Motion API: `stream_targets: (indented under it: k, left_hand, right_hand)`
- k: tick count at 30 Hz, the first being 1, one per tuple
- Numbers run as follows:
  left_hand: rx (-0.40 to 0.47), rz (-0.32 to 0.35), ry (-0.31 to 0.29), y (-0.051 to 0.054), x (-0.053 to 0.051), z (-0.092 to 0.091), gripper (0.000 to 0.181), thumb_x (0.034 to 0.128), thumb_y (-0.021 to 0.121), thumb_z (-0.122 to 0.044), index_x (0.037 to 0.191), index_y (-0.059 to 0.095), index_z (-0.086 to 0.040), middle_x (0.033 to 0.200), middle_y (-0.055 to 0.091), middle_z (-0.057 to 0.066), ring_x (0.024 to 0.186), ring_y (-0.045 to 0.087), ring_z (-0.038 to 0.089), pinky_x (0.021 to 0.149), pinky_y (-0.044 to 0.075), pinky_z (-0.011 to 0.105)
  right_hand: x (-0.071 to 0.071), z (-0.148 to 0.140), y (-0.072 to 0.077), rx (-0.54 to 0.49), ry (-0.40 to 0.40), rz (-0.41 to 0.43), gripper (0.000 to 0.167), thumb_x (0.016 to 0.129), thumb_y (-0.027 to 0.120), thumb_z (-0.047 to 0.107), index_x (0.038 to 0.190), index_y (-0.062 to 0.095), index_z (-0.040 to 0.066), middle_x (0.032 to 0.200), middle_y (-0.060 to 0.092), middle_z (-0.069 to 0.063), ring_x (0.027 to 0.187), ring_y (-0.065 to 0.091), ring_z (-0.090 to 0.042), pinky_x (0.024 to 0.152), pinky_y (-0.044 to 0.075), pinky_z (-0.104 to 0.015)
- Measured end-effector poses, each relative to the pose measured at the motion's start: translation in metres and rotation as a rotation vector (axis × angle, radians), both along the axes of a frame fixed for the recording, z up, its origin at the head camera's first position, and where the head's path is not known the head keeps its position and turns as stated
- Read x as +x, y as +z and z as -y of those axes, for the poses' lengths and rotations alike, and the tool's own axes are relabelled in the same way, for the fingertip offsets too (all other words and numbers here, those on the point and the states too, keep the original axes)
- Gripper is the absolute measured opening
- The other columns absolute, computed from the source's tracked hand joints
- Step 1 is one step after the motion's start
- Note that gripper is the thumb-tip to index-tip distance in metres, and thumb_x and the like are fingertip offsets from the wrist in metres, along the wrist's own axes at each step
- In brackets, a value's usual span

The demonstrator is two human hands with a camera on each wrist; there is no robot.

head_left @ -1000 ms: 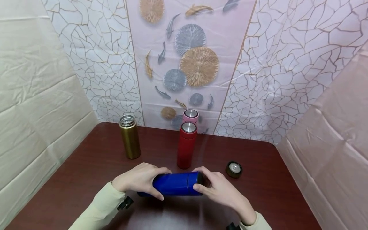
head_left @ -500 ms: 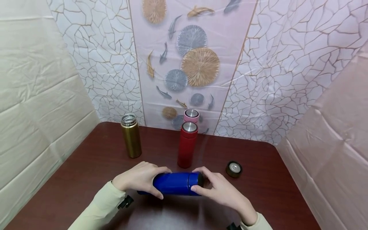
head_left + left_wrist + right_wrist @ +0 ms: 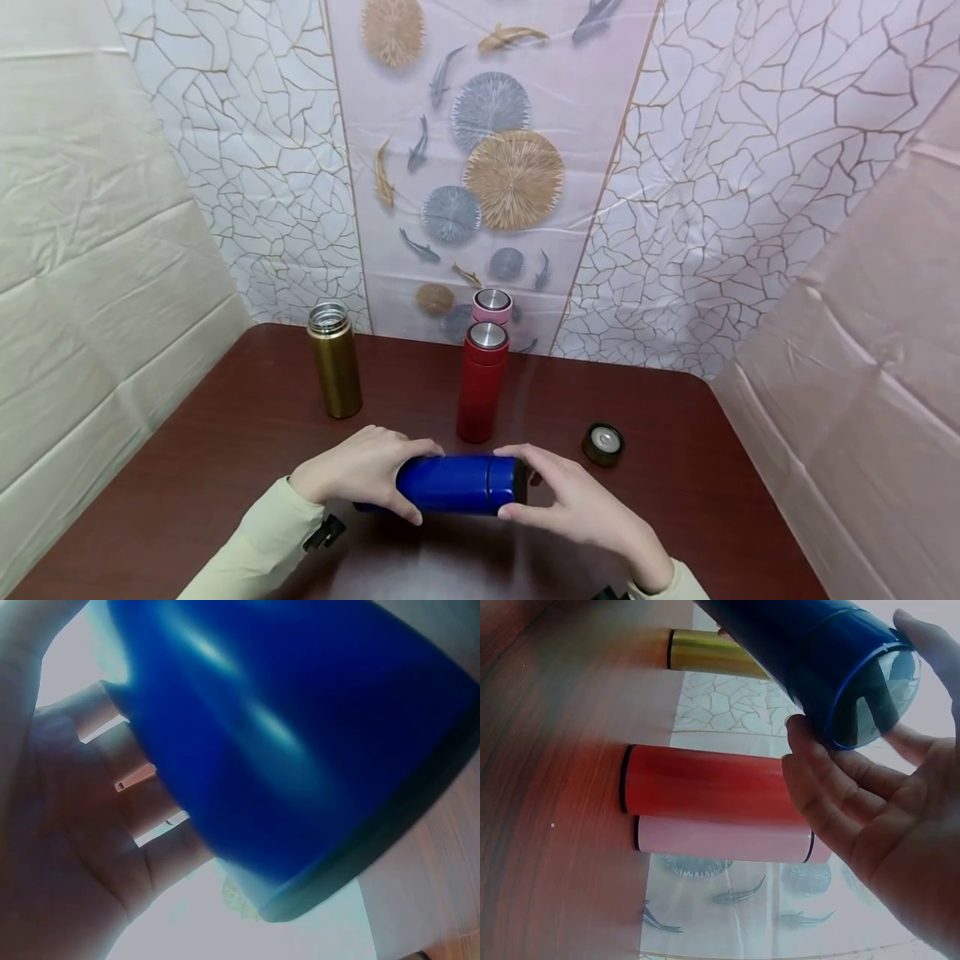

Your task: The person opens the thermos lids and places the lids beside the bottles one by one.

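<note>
A blue vacuum flask [image 3: 453, 485] lies on its side in the air above the table, its lid end to the right. My left hand [image 3: 367, 471] grips its body near the base, thumb in front and fingers behind. My right hand [image 3: 570, 500] holds the flask's lid [image 3: 506, 485] between thumb and fingers. In the right wrist view, the fingertips touch the lid's rim and the palm stands apart from its dark, shiny top. The left wrist view shows the blue body [image 3: 285, 742] close up, with the left palm [image 3: 67, 825] beside it and part of the fingers hidden behind.
A red flask [image 3: 482, 392] stands upright behind the blue one, with a pink flask [image 3: 492, 307] partly hidden behind it. At the left stands a gold flask [image 3: 339, 371] without its lid. A loose lid [image 3: 603, 444] lies upside down at the right of the brown table [image 3: 652, 408].
My right hand's thumb and fingers have spread and shifted slightly on the lid. The left hand keeps its grip on the flask. The head view has shifted a little.
</note>
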State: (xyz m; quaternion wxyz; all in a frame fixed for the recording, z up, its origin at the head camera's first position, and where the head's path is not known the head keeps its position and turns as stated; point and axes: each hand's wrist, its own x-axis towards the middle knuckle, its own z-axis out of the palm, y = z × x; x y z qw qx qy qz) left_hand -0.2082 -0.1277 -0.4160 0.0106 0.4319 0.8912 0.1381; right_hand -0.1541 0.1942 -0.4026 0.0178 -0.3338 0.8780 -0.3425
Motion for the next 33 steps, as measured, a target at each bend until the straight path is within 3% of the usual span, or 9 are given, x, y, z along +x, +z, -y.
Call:
stream_targets:
  k: [3, 8, 12, 19, 26, 30, 33]
  left_hand:
    - [0.004, 0.023, -0.003, -0.0021, -0.0009, 0.0, 0.069, 0.0701, 0.083, -0.063, 0.127, 0.061, -0.03, 0.102, 0.071, -0.013, 0.083, 0.063, 0.004, 0.073, 0.052, 0.032]
    - [0.002, 0.052, 0.0, -0.0037, -0.0011, -0.0006, 0.071, 0.0701, 0.082, -0.064, 0.128, 0.062, -0.029, 0.103, 0.071, -0.012, 0.082, 0.063, 0.004, 0.074, 0.052, 0.033]
    - [0.007, 0.064, 0.003, -0.0029, -0.0013, -0.0014, 0.072, 0.0703, 0.082, -0.064, 0.128, 0.062, -0.027, 0.104, 0.072, -0.011, 0.082, 0.064, 0.004, 0.074, 0.052, 0.033]
    - [0.008, 0.04, 0.003, -0.0027, -0.0003, -0.0037, 0.071, 0.0708, 0.081, -0.065, 0.128, 0.062, -0.026, 0.102, 0.072, -0.011, 0.081, 0.064, 0.004, 0.073, 0.052, 0.033]
    - [0.007, -0.009, 0.005, -0.0051, 0.001, -0.0035, 0.07, 0.0702, 0.082, -0.064, 0.126, 0.063, -0.027, 0.099, 0.072, -0.011, 0.078, 0.062, 0.003, 0.069, 0.05, 0.032]
    - [0.006, -0.03, 0.011, -0.0051, 0.0007, -0.0046, 0.07, 0.0698, 0.082, -0.064, 0.126, 0.064, -0.027, 0.098, 0.072, -0.011, 0.078, 0.062, 0.003, 0.067, 0.05, 0.031]
    - [0.003, -0.031, 0.014, -0.0047, 0.0001, -0.0052, 0.07, 0.0697, 0.082, -0.065, 0.126, 0.064, -0.027, 0.099, 0.072, -0.011, 0.078, 0.063, 0.003, 0.067, 0.05, 0.031]
  right_hand:
    - [0.0012, -0.0021, 0.0004, 0.014, 0.042, -0.063, 0.057, 0.09, 0.072, 0.05, 0.141, 0.05, 0.038, 0.128, 0.055, 0.018, 0.11, 0.056, -0.005, 0.09, 0.052, -0.034]
    - [0.0037, -0.0042, 0.0008, 0.026, 0.105, -0.187, 0.061, 0.087, 0.08, 0.028, 0.141, 0.052, 0.034, 0.138, 0.05, 0.011, 0.12, 0.053, -0.011, 0.094, 0.05, -0.036]
    - [0.0049, -0.0041, 0.0017, 0.028, 0.102, -0.207, 0.067, 0.085, 0.081, 0.017, 0.142, 0.051, 0.035, 0.147, 0.043, 0.008, 0.127, 0.049, -0.016, 0.096, 0.05, -0.036]
    - [0.0056, -0.0062, 0.0007, -0.031, 0.014, -0.053, 0.072, 0.09, 0.074, 0.046, 0.151, 0.037, 0.037, 0.15, 0.042, 0.01, 0.128, 0.051, -0.013, 0.1, 0.048, -0.039]
    - [0.0006, -0.0067, -0.0028, 0.013, -0.103, 0.03, 0.041, 0.105, 0.05, 0.044, 0.145, 0.047, 0.035, 0.124, 0.064, 0.007, 0.103, 0.062, -0.009, 0.089, 0.052, -0.039]
    - [-0.0013, -0.0059, -0.0037, 0.041, -0.11, 0.08, 0.043, 0.101, 0.054, 0.05, 0.138, 0.052, 0.028, 0.102, 0.067, 0.009, 0.089, 0.063, -0.009, 0.078, 0.053, -0.031]
    - [-0.0017, -0.0051, -0.0038, 0.01, -0.095, 0.117, 0.047, 0.096, 0.063, 0.052, 0.134, 0.052, 0.026, 0.097, 0.066, 0.009, 0.087, 0.064, -0.011, 0.075, 0.055, -0.029]
